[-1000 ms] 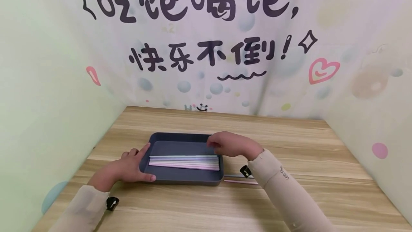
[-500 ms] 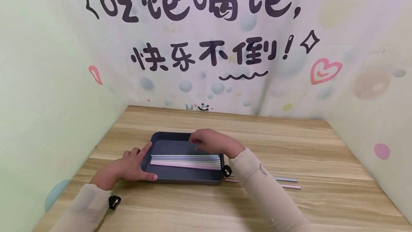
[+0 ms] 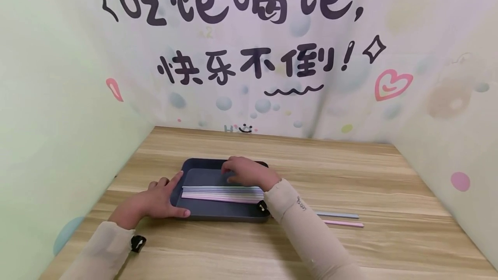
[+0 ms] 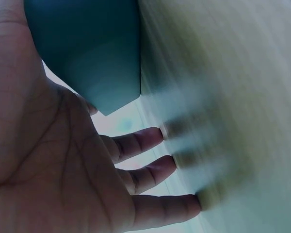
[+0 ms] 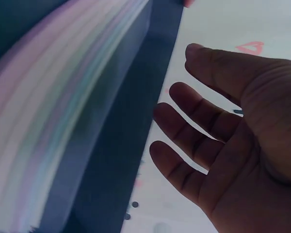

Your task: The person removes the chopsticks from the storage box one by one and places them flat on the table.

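Note:
A dark blue-grey rectangular tray [image 3: 218,218] lies on the table. Inside it, a row of thin pastel sticks [image 3: 221,194] runs lengthwise, side by side. My left hand [image 3: 157,200] rests against the tray's left end, thumb at the near corner and index finger along the side. In the left wrist view, the other fingers [image 4: 155,208] are spread with their tips on the tabletop. My right hand [image 3: 249,172] hovers over the back part of the tray, beyond the sticks. Its loosely bent fingers [image 5: 177,165] hold nothing in the right wrist view.
To the right of the tray, a blue-grey stick [image 3: 338,215] and a pink stick [image 3: 346,224] lie on the wooden table [image 3: 389,185], partly hidden by the right sleeve [image 3: 303,224]. A printed cloth wall [image 3: 233,111] stands behind the table.
My right hand has moved left from the tray's right end to over its back middle. More of the two loose sticks now shows. My left hand keeps its place on the tray.

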Demonstrator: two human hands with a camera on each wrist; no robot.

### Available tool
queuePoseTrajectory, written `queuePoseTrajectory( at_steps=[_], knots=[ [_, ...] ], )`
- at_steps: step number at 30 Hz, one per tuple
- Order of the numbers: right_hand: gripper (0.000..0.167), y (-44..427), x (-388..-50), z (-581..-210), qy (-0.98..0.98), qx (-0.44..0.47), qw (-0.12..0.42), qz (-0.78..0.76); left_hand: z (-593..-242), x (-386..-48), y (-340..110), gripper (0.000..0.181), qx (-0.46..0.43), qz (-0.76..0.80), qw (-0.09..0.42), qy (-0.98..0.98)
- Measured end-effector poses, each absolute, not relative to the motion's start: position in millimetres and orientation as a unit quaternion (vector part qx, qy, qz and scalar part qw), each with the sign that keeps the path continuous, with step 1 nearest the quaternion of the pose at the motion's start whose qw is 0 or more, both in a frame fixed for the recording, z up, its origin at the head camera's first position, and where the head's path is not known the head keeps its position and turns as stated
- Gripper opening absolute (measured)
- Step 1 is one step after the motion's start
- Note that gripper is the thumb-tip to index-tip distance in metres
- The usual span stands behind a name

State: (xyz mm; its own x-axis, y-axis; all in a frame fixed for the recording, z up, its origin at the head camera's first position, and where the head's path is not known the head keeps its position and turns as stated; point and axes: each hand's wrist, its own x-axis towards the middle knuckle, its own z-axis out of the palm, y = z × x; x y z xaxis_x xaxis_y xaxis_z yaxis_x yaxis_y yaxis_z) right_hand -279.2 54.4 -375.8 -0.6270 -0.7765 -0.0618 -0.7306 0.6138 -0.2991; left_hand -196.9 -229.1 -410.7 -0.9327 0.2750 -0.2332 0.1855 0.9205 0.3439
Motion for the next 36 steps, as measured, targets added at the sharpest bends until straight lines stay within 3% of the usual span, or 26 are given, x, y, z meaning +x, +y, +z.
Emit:
queuePoseTrajectory(
  at_steps=[16, 36],
  knots=[
    [0.015, 45.7, -286.2, -407.4, 0.890, -0.411, 0.116, -0.158, -405.7, -197.2, -226.5, 0.126, 0.115, 0.161, 0.144, 0.970],
    [0.014, 49.4, -286.0, -417.4, 0.890, -0.395, 0.120, -0.195, -405.4, -196.4, -225.0, 0.127, 0.113, 0.155, 0.144, 0.971]
  ],
)
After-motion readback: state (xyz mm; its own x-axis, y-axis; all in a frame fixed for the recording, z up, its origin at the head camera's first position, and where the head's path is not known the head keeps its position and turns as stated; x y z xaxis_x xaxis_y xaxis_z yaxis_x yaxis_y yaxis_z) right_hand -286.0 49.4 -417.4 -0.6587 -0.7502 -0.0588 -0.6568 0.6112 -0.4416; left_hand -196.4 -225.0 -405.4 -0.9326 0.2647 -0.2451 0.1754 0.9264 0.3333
